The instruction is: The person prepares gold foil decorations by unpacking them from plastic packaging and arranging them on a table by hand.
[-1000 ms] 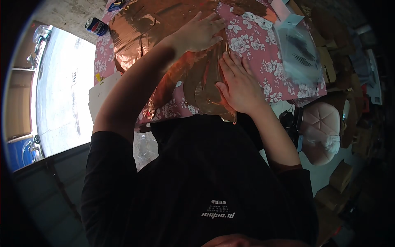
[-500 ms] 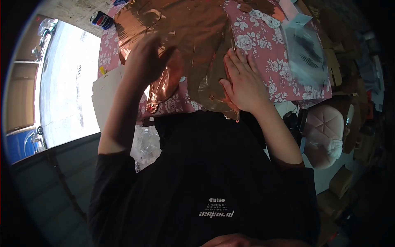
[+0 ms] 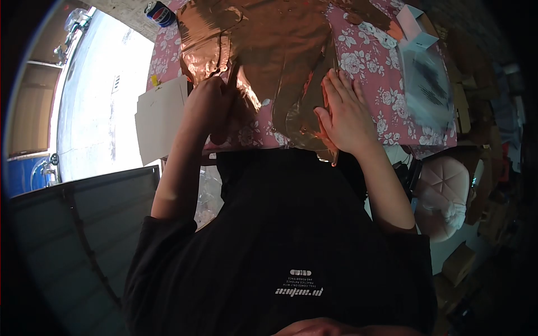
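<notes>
A large, shiny copper-coloured foil sheet (image 3: 280, 50) lies creased over a pink tablecloth with white flowers (image 3: 358, 53). My right hand (image 3: 344, 109) rests flat on the foil's right edge, fingers stretched out and holding nothing. At the foil's lower left is my left hand (image 3: 216, 101), in shadow, its fingers bent down against the foil; whether they pinch it cannot be made out. A narrow strip of foil hangs over the table's near edge beside my right hand.
A blue can (image 3: 159, 14) stands at the table's far left corner. Pale card sheets (image 3: 162, 117) stick out at the left edge. On the right lie a clear plastic bag (image 3: 426, 84) and an open white box (image 3: 416, 28). A padded stool (image 3: 443, 185) stands at the right.
My left hand has come down and nearer to me, onto the foil's lower left part, which has shifted. My right hand keeps its place on the foil. The whole view has moved slightly.
</notes>
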`<action>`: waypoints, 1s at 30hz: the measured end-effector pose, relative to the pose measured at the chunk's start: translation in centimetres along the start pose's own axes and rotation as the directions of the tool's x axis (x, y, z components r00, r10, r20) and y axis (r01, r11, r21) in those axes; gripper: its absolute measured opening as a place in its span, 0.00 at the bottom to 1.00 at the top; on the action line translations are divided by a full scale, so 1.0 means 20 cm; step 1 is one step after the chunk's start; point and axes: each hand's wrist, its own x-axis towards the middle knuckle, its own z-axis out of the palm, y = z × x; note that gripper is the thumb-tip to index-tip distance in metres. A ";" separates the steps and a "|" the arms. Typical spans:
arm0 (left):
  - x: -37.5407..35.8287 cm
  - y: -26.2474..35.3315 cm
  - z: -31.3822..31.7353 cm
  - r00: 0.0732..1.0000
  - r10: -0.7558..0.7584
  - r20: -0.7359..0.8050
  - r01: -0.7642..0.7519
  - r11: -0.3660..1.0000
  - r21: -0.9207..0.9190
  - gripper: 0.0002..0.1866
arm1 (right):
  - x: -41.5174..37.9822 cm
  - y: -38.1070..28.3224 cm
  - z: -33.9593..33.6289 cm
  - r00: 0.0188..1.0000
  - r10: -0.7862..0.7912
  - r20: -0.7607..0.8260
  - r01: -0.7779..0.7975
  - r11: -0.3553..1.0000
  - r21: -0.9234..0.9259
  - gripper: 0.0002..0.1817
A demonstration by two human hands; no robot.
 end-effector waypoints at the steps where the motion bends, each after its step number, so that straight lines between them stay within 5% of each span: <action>1: 0.00 0.00 0.00 0.999 0.034 -0.033 -0.035 0.999 -0.019 0.22 | 0.00 0.00 0.00 1.000 0.001 0.007 -0.001 1.000 -0.003 0.39; 7: 0.00 0.17 -0.13 0.994 0.068 -0.086 -0.091 0.950 -0.298 0.17 | 0.00 0.00 0.01 1.000 -0.001 0.009 0.001 1.000 -0.009 0.39; 14: 0.06 0.46 -0.04 0.821 0.552 -0.147 -0.566 0.755 -0.330 0.22 | -0.01 -0.01 -0.02 1.000 -0.002 -0.001 0.002 1.000 0.003 0.40; 17: 0.05 0.63 0.00 0.820 0.570 -0.057 -0.560 0.777 -0.286 0.26 | -0.01 -0.01 -0.02 1.000 -0.009 -0.011 0.009 1.000 -0.004 0.38; 19: 0.06 0.70 -0.02 0.831 0.417 0.368 -0.079 0.744 -0.664 0.28 | -0.02 0.01 -0.06 0.997 -0.043 0.066 0.053 0.988 -0.148 0.39; 20: 0.11 0.67 0.05 0.841 0.442 0.311 -0.029 0.612 -0.790 0.28 | -0.03 0.02 -0.07 0.986 -0.071 0.150 0.112 0.953 -0.283 0.39; 21: 0.12 0.62 0.11 0.838 0.447 0.313 -0.033 0.614 -0.789 0.28 | -0.02 0.02 -0.05 0.987 -0.065 0.147 0.105 0.953 -0.283 0.39; 23: 0.07 0.56 0.16 0.906 0.386 -0.171 -0.418 0.758 -0.501 0.23 | -0.01 0.01 0.00 1.000 0.007 -0.003 -0.007 1.000 0.028 0.36; 24: 0.06 0.49 0.21 0.742 0.589 -0.321 -0.669 0.682 -0.294 0.24 | -0.01 0.02 0.01 1.000 0.009 -0.001 -0.009 1.000 0.030 0.36; 25: 0.03 0.47 0.25 0.745 0.587 -0.318 -0.666 0.685 -0.295 0.24 | -0.01 0.02 0.02 1.000 0.003 -0.016 -0.003 1.000 0.029 0.37; 27: 0.00 0.43 0.32 0.610 0.740 -0.285 -0.779 0.626 -0.044 0.28 | -0.01 0.02 0.02 1.000 -0.007 -0.028 0.008 1.000 0.029 0.37; 28: -0.03 0.43 0.34 0.690 0.712 -0.135 -0.723 0.689 -0.060 0.34 | -0.01 0.02 0.02 1.000 -0.008 -0.024 0.009 0.999 0.033 0.37; 30: -0.04 0.43 0.38 0.689 0.715 -0.119 -0.723 0.689 -0.041 0.35 | -0.01 0.02 0.01 1.000 -0.011 -0.016 0.011 0.999 0.036 0.37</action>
